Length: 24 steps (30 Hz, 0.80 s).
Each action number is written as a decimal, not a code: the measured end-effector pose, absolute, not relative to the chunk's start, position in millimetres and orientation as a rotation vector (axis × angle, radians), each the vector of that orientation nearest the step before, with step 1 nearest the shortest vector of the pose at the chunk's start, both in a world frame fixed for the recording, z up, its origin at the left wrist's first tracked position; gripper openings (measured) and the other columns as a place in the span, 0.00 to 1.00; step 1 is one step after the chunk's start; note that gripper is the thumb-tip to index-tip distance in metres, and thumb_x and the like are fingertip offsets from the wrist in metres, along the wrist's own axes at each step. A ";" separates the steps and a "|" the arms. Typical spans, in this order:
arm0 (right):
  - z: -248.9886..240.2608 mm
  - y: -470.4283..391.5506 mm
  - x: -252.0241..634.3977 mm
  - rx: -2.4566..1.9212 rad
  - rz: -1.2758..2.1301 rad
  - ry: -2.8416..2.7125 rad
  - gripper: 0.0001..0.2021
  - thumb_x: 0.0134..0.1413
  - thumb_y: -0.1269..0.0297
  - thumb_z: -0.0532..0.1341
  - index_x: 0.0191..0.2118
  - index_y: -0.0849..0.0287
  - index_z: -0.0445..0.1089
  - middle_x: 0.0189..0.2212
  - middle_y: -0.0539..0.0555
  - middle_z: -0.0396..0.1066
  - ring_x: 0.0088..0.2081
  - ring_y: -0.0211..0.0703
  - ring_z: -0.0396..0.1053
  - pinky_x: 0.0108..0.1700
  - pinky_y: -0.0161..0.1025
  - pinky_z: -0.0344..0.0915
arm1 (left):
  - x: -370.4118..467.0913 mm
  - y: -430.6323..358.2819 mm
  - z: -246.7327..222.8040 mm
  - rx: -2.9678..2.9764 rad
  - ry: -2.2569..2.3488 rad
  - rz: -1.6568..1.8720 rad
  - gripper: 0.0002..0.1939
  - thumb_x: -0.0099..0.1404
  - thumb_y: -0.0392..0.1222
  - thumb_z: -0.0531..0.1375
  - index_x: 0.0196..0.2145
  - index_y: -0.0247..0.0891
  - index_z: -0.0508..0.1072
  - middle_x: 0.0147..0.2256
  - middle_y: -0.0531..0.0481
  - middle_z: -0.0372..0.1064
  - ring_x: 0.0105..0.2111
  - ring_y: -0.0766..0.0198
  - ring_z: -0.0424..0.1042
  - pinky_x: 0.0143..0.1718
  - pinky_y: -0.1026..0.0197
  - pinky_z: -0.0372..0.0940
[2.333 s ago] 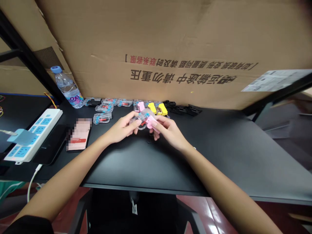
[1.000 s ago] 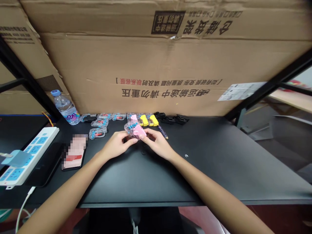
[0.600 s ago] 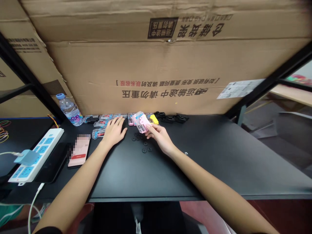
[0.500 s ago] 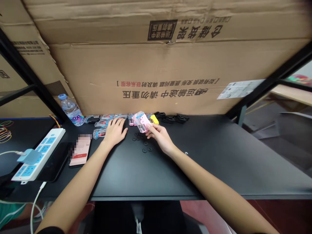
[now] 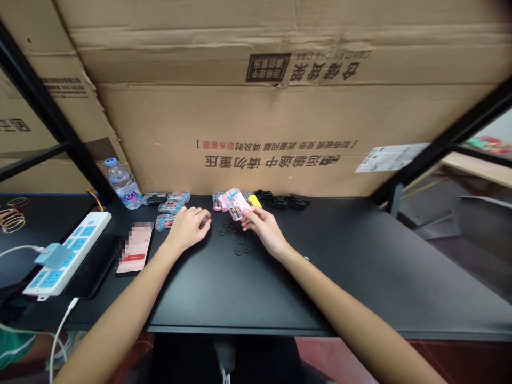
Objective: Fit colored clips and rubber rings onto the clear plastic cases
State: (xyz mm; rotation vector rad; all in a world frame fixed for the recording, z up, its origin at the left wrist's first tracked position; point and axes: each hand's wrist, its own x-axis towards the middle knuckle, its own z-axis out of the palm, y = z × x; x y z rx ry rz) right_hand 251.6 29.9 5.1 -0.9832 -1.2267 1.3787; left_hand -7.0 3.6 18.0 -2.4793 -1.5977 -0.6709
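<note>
Between the thumb and fingers of my right hand [image 5: 262,228] is a pink piece with clear, printed parts [image 5: 239,205], tilted above the black desk. My left hand [image 5: 189,228] is curled on the desktop around a small clear item [image 5: 205,220], mostly hidden by the fingers. Several clear packs with red and blue parts [image 5: 165,222] lie to the left of that hand. Behind the held pink piece are more pink pieces [image 5: 218,201] and a yellow piece [image 5: 254,201]. Small black rings [image 5: 239,251] are scattered between my hands.
Black parts [image 5: 298,201] lie along the cardboard wall [image 5: 320,117]. To the left are a water bottle [image 5: 123,184], a lit phone [image 5: 136,249], a dark phone-like slab [image 5: 91,269] and a white power strip [image 5: 72,250]. A person's green clothing [image 5: 14,346] shows at lower left.
My left hand has drawn back slightly from the packs and curled around a small clear item; one pack behind it is gone from the row. My right hand still holds the pink piece. The view has shifted slightly.
</note>
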 end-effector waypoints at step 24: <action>9.8 63.8 171.0 -0.966 2.015 -0.871 0.05 0.63 0.75 0.67 0.36 0.60 0.74 0.42 0.61 0.83 0.51 0.47 0.82 0.64 0.47 0.77 | 0.2 -10.7 12.5 -2.949 -1.281 -0.722 0.12 0.72 0.42 0.62 0.32 0.41 0.82 0.26 0.50 0.79 0.26 0.60 0.75 0.29 0.59 0.55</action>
